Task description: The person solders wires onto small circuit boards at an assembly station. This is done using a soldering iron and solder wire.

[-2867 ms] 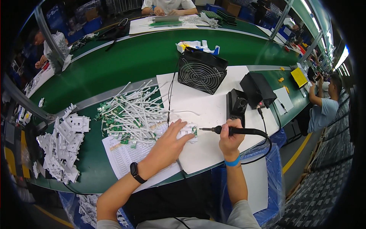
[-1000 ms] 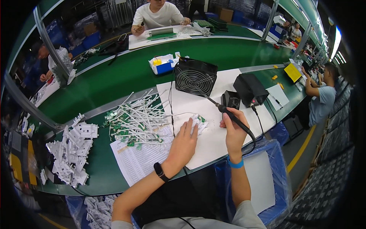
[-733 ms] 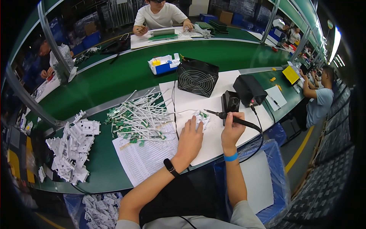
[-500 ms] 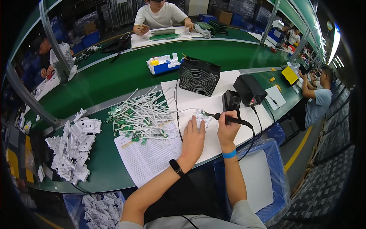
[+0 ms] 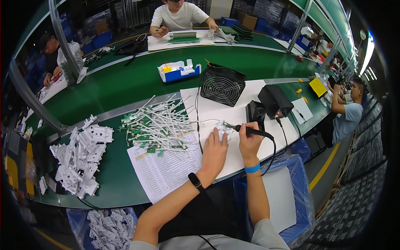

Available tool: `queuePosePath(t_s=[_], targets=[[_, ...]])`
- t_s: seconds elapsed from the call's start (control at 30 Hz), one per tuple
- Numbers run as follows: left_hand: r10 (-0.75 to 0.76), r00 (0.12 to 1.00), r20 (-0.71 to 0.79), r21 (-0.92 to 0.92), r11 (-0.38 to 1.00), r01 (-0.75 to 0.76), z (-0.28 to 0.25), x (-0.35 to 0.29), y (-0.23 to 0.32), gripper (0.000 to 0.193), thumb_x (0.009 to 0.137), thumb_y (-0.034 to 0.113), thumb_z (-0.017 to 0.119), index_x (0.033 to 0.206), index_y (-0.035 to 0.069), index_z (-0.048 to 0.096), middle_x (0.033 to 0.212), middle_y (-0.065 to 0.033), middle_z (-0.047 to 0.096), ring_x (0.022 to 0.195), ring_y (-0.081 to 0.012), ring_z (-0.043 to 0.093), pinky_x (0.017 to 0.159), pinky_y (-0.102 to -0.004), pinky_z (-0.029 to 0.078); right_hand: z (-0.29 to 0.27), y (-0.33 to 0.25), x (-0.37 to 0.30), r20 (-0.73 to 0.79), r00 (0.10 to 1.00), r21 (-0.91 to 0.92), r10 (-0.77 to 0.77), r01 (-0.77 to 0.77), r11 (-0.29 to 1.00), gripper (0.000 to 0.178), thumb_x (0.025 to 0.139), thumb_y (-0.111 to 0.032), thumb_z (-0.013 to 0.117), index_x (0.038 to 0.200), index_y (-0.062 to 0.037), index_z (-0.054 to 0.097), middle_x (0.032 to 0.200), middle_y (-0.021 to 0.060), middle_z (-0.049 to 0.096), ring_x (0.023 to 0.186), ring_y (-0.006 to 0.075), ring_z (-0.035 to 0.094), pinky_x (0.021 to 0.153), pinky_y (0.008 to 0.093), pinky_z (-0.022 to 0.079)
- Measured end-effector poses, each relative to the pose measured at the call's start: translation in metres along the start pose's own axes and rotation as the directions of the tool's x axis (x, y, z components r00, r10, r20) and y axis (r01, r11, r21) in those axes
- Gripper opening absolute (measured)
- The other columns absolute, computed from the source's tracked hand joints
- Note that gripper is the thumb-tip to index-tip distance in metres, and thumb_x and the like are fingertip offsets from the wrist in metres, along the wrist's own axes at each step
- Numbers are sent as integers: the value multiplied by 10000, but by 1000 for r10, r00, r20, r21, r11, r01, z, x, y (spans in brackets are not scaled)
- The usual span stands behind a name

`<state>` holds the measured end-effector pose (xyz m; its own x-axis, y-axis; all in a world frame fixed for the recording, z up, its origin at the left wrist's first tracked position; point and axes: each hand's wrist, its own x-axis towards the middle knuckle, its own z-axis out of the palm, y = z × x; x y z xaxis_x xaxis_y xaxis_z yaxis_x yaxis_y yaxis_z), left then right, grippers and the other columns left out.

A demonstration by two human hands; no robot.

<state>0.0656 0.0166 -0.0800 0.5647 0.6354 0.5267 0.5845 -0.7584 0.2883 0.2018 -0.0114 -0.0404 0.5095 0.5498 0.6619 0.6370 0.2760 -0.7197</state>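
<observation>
My right hand [image 5: 249, 143] is closed around the handle of a soldering iron [image 5: 239, 128], its tip end over a small white plastic part [image 5: 225, 130]. My left hand [image 5: 215, 154] lies to the left of that part, fingertips on its near edge, keeping it on the white board [image 5: 230, 156]. A bit of green circuit board shows on the part beside the tip, and a white cable runs off to the left. Whether tip and board touch is too small to tell. A heap of white cables with small green boards [image 5: 156, 125] lies left of my left hand.
A printed sheet [image 5: 160, 175] lies partly under the cables. White plastic parts [image 5: 81, 160] are piled at left, more in a bin [image 5: 110, 229] below. Beyond my hands stand a black fan [image 5: 223, 85], black power box [image 5: 275, 101] and blue-white box [image 5: 179, 71]. Co-workers sit around.
The whole view has shifted slightly. My hands, the soldering iron and the white part keep their places relative to one another. A co-worker at right has raised their hands.
</observation>
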Motion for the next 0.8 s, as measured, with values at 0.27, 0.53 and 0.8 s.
queuePosePath(t_s=[0.27, 0.53, 0.8], targets=[[-19, 1000, -1, -13, 1000, 19, 3, 0, 1, 428, 902, 129, 636, 1297, -33, 607, 1388, -341, 504, 1196, -392, 538, 973, -430, 479, 1, 2, -1, 42, 999, 41, 26, -28, 999, 120, 936, -64, 692, 888, -5, 600, 704, 28, 598, 625, 59, 523, 544, 228, 427], [-33, 999, 5, -16, 999, 33, 1, 1, 1, 441, 897, 160, 680, 1298, -10, 614, 1370, -325, 518, 1198, -394, 542, 980, -446, 481, 0, 3, -1, 27, 999, 23, 26, -27, 999, 117, 941, -61, 685, 888, -10, 595, 700, 26, 598, 629, 50, 528, 544, 219, 429], [-16, 1000, 5, -19, 1000, 16, -1, 1, 1, 419, 905, 98, 602, 1294, -57, 602, 1394, -353, 499, 1201, -387, 532, 966, -408, 480, 0, 3, 0, 39, 999, 34, 21, -22, 999, 117, 939, -57, 682, 886, -8, 590, 699, 27, 594, 628, 56, 531, 547, 221, 432]])
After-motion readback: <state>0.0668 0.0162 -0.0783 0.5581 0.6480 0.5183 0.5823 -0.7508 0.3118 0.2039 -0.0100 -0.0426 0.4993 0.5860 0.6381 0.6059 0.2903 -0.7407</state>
